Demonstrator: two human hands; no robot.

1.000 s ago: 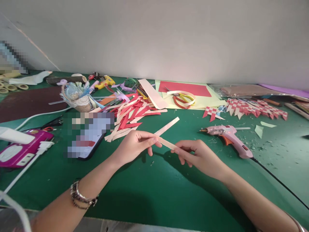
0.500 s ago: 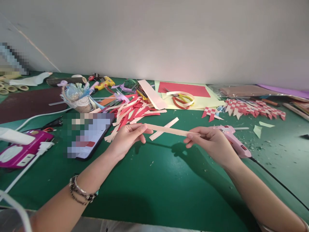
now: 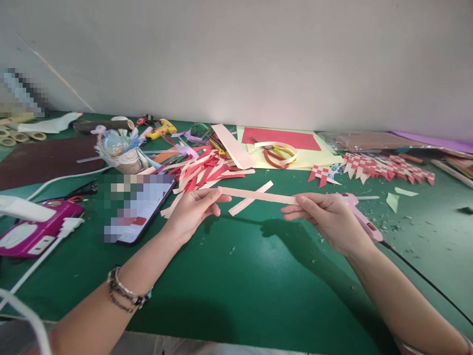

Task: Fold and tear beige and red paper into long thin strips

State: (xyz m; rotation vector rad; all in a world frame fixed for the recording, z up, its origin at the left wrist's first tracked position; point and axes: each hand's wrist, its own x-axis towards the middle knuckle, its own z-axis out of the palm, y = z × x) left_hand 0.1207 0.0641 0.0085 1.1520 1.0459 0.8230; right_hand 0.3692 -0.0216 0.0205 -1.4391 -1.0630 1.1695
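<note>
A pale pink paper strip (image 3: 258,195) is stretched between my two hands above the green table. Thumb and fingers of my left hand (image 3: 201,209) pinch its left end. Its right end is pinched by my right hand (image 3: 320,212). Behind and partly below it, another pale pink strip (image 3: 242,203) lies slanted on the table. A heap of red and pink paper strips (image 3: 207,167) spreads beyond my left hand. Just past my right hand rests a pink glue gun (image 3: 364,222), partly hidden by that hand.
A phone (image 3: 142,212) and a magenta power strip (image 3: 40,229) with white cables lie on the left. Scissors (image 3: 279,155) rest on red and yellow paper (image 3: 325,157) at the back. Woven red-and-pink paper pieces (image 3: 388,167) sit at the back right. A yellow glue gun (image 3: 162,129) lies further left.
My right hand's fingers have shifted on the strip's right end, and its thumb now presses on the tip. The strip lies a little more level. My left hand has barely moved.
</note>
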